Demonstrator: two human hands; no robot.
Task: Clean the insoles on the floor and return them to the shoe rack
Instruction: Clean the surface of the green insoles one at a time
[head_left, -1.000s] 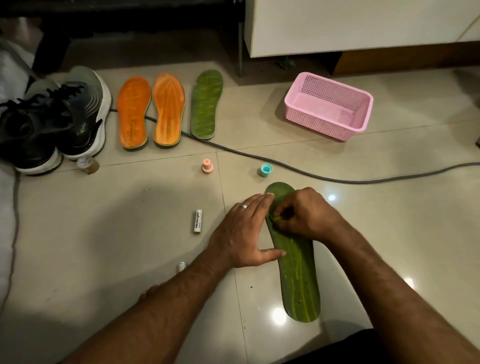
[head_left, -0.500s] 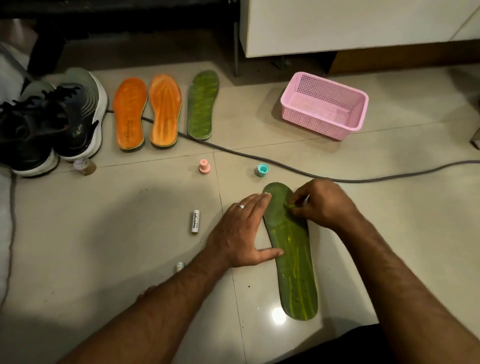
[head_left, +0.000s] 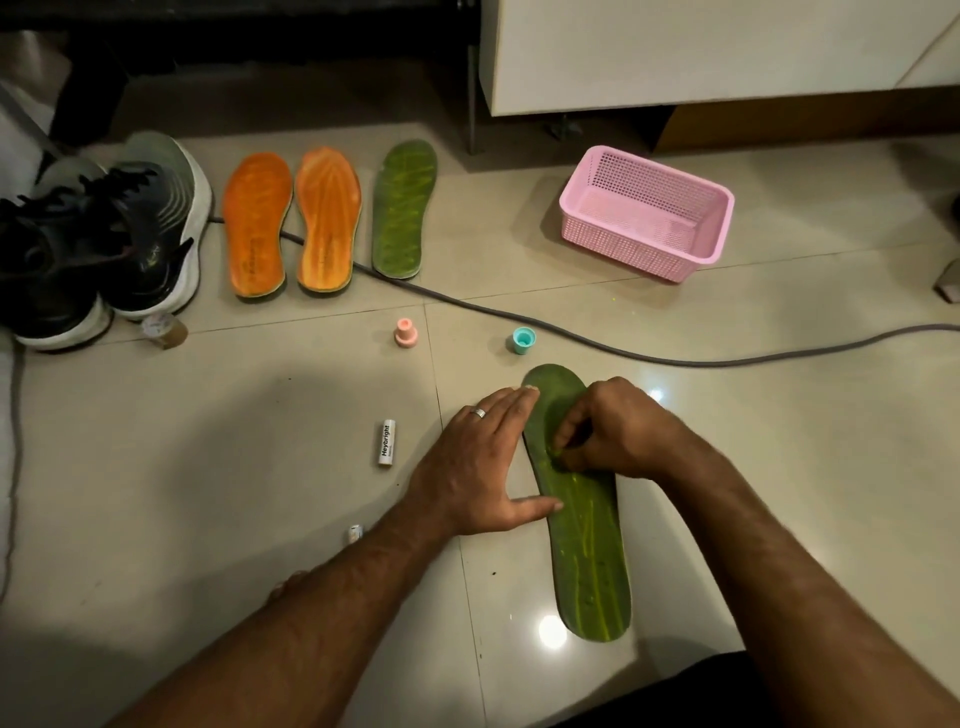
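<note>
A green insole (head_left: 587, 545) streaked with yellow lies lengthwise on the tiled floor in front of me. My left hand (head_left: 483, 467) rests flat on the floor, its fingers straight and its thumb and fingertips pressing the insole's left edge. My right hand (head_left: 618, 431) is curled over the insole's upper half and pinches a small yellow-tipped stick (head_left: 556, 453) against the surface; most of the stick is hidden. Further back lie a second green insole (head_left: 402, 213) and two orange insoles (head_left: 257, 223) (head_left: 327, 218) side by side.
A pair of dark sneakers (head_left: 104, 239) stands at the left with a small bottle (head_left: 163, 330) by them. A pink basket (head_left: 722, 223) sits at the back right. A grey cable (head_left: 675, 358) crosses the floor. A pink cap (head_left: 405, 332), a teal cap (head_left: 522, 340) and a white tube (head_left: 387, 441) lie nearby.
My right hand went up toward the insole's toe end, then came back down to its upper middle, rubbing the stick along it. My left hand stayed pressed in place.
</note>
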